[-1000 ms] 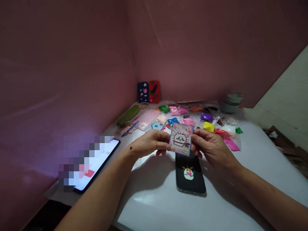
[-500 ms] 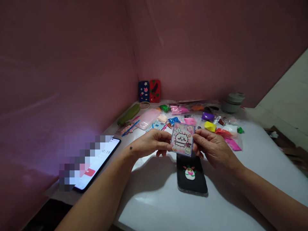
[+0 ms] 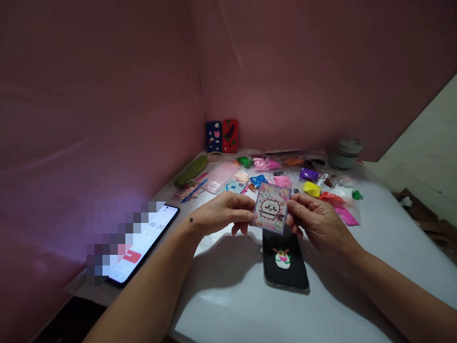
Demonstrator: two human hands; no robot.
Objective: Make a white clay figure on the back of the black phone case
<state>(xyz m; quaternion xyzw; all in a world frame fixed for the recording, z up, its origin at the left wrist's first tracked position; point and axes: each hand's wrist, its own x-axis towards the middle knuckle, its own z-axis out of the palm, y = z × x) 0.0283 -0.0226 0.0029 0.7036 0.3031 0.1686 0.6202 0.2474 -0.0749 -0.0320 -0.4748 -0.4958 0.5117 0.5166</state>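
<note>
A small pastel card [image 3: 271,208] printed with a white cartoon animal is held upright above the white table [image 3: 374,247]. My left hand [image 3: 221,212] pinches its left edge and my right hand [image 3: 314,219] pinches its right edge. Directly below the card lies a black phone case [image 3: 285,267] bearing a small clay figure [image 3: 283,258] in white, pink and green.
Several small bags of coloured clay [image 3: 310,188] are strewn behind the card. A pink case [image 3: 219,176], a green pouch [image 3: 191,170] and blue and red decorated cases [image 3: 221,136] stand near the pink wall. A lit phone [image 3: 143,245] lies at the left edge. A grey container [image 3: 344,153] sits far right.
The card has tilted slightly and shifted a little to the right between my hands. The timer on the lit phone has advanced by one second.
</note>
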